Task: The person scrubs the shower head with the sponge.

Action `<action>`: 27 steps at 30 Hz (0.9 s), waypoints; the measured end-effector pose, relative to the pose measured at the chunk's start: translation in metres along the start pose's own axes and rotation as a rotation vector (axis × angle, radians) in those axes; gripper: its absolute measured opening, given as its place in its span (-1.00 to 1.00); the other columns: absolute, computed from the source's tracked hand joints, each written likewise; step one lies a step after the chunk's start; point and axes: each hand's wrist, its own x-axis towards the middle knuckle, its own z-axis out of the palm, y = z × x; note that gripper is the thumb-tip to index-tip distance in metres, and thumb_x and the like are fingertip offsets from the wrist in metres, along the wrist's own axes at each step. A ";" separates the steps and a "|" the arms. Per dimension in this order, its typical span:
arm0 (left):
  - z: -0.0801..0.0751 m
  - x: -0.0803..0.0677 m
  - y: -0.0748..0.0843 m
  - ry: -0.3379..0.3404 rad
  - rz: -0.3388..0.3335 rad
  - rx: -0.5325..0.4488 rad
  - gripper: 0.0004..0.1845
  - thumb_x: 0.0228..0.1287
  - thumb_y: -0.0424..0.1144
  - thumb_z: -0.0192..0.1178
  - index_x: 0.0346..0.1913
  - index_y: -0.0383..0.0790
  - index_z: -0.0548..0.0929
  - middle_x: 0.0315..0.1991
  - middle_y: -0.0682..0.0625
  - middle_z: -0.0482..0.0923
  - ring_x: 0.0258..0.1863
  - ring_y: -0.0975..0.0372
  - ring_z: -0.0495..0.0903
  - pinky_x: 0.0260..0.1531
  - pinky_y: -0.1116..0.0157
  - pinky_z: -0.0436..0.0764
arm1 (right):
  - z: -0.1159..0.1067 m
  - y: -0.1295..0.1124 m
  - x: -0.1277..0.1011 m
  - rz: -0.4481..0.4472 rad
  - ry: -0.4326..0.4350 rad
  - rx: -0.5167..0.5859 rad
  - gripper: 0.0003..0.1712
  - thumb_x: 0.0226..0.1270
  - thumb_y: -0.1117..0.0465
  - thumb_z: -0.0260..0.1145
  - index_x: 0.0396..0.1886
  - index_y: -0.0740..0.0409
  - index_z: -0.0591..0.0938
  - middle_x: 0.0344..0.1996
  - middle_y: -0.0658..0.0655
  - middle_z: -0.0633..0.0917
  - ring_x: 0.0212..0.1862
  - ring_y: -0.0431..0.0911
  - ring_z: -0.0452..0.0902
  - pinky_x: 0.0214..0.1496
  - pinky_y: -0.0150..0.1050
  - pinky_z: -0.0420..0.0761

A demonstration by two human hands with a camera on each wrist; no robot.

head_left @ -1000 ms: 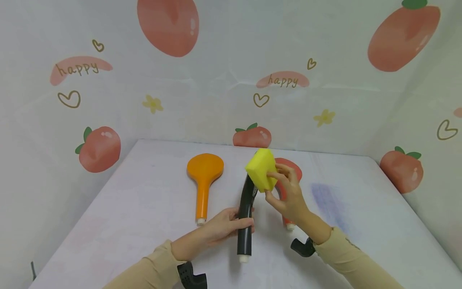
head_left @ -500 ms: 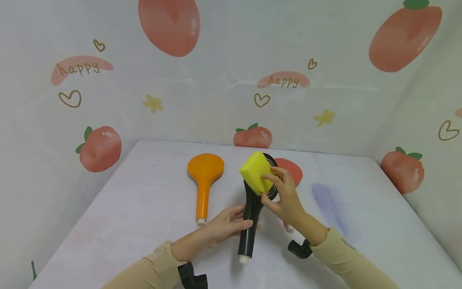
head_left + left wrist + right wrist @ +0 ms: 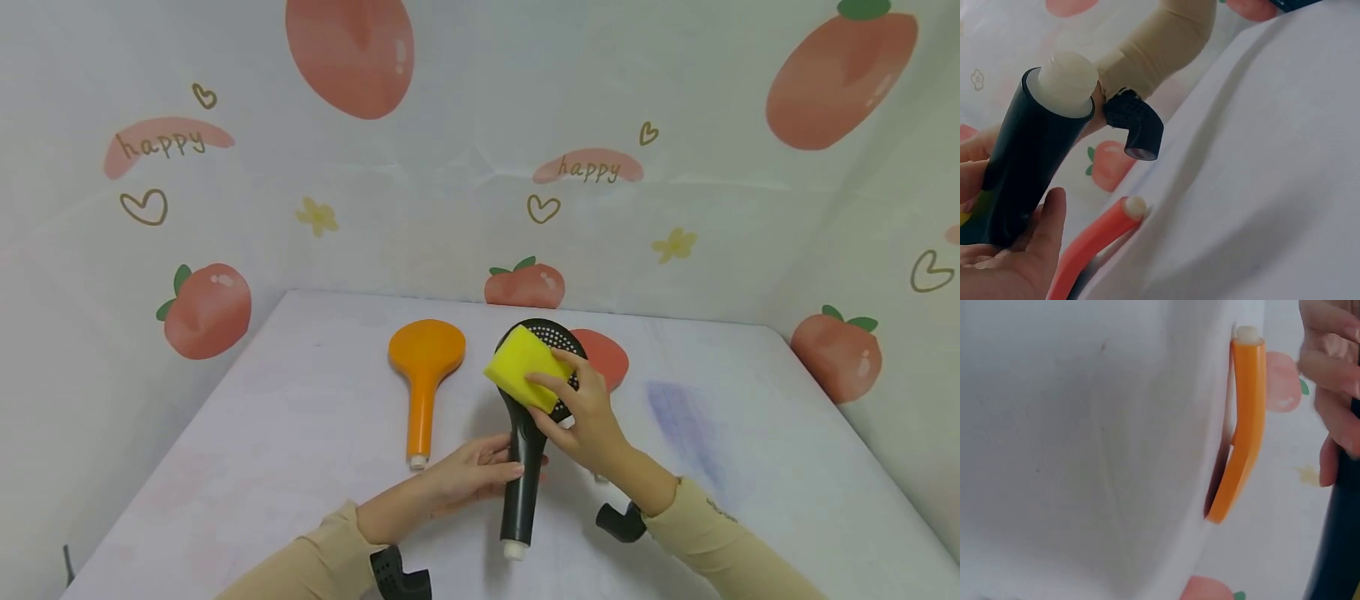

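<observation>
The left hand (image 3: 480,477) has its grip closed around the handle of a black shower head (image 3: 528,433), thumb and fingers wrapped about the lower part of the shaft; the left wrist view shows the same handle (image 3: 1029,162) lying across the palm (image 3: 1010,269) with the thumb alongside it and a pale plug at its end. The black shower head is lifted off the white desk (image 3: 247,450) near the middle, its perforated round face turned up toward the head camera and its handle pointing down toward the person. The right hand (image 3: 585,412) grips a yellow sponge (image 3: 525,375), fingers curled over its near edge, and presses the sponge flat against the left part of the perforated face. To the left, an orange shower head (image 3: 423,375) lies flat on the desk, face down, well apart from both hands; the right wrist view shows its handle (image 3: 1244,425) from the side, with fingers (image 3: 1335,369) at the frame's right edge. A red shower head (image 3: 603,354) lies on the desk just behind the right hand, mostly hidden by it; its handle (image 3: 1094,240) shows in the left wrist view, resting on the desk. Both arms wear tan sleeves with black wrist mounts.
</observation>
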 end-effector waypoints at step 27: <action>-0.003 0.000 -0.003 0.048 -0.016 0.068 -0.25 0.28 -0.08 0.15 0.41 -0.33 0.11 0.40 -0.22 0.17 0.16 0.19 0.45 0.26 0.12 0.43 | -0.001 0.002 0.006 -0.044 -0.014 -0.073 -0.52 -0.08 0.26 0.44 -0.06 0.02 0.58 0.08 0.40 0.42 0.08 0.23 0.39 -0.07 0.15 0.36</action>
